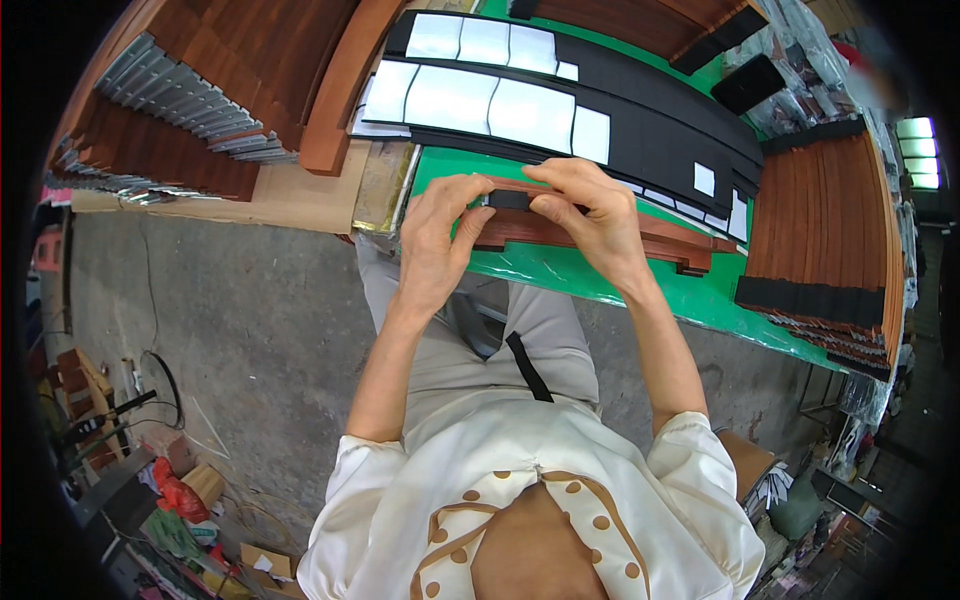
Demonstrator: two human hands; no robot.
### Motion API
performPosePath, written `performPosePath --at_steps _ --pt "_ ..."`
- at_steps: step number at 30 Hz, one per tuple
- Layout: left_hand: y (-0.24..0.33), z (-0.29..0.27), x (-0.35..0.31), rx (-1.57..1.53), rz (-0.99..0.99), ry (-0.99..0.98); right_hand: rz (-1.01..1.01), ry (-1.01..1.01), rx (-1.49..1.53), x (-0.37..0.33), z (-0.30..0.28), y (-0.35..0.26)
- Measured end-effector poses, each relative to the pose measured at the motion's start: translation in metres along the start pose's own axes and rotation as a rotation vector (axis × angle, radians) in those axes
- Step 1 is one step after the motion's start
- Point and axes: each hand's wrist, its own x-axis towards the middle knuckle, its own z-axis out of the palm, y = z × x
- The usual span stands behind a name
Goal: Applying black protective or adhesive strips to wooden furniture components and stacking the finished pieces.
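Note:
Both hands meet over the near edge of a green-covered table [560,275]. Between them is a short black piece [510,200], lying across a reddish-brown wooden strip. My left hand [432,240] pinches the left end of the black piece between thumb and forefinger. My right hand [600,215] closes on its other end, thumb on top. Whether the black piece is stuck to the wood, I cannot tell. Below and right of my fingers lie more reddish-brown wooden strips [650,238], partly hidden by my right hand.
Black sheets with white backing panels [490,105] cover the table's far part. Wooden strips with metal-coloured ends [190,100] are stacked at the left. Black-ended wooden strips [820,210] stand at the right. A black phone-like object [748,84] lies at the far right.

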Motion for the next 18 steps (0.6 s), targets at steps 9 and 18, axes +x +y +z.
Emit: performPosePath --at_steps 9,18 --pt "0.000 0.002 0.002 -0.008 0.037 -0.032 -0.123 0.048 -0.152 -0.010 0.006 0.007" --pt "0.008 -0.001 0.008 -0.064 -0.051 -0.058 -0.131 0.141 -0.164 -0.016 0.014 0.007"
